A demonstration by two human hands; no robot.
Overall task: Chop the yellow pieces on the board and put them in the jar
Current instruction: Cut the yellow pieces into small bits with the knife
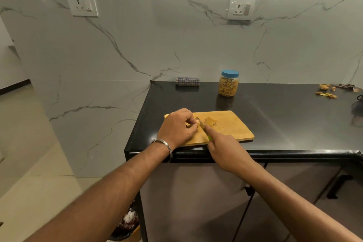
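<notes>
The left hand [177,126] pinches a yellow piece [197,123] against the cutting board [231,125] with curled fingers, while the right hand [222,144] grips a green-handled knife [202,124], forefinger along its back, blade down beside that piece. Another pale yellow, lumpy piece [210,121] lies just right of the blade, uncut. The jar [228,83] stands well behind on the counter, blue lid on, already nearly full of yellow strips, so chopping seems under way and filling remains.
</notes>
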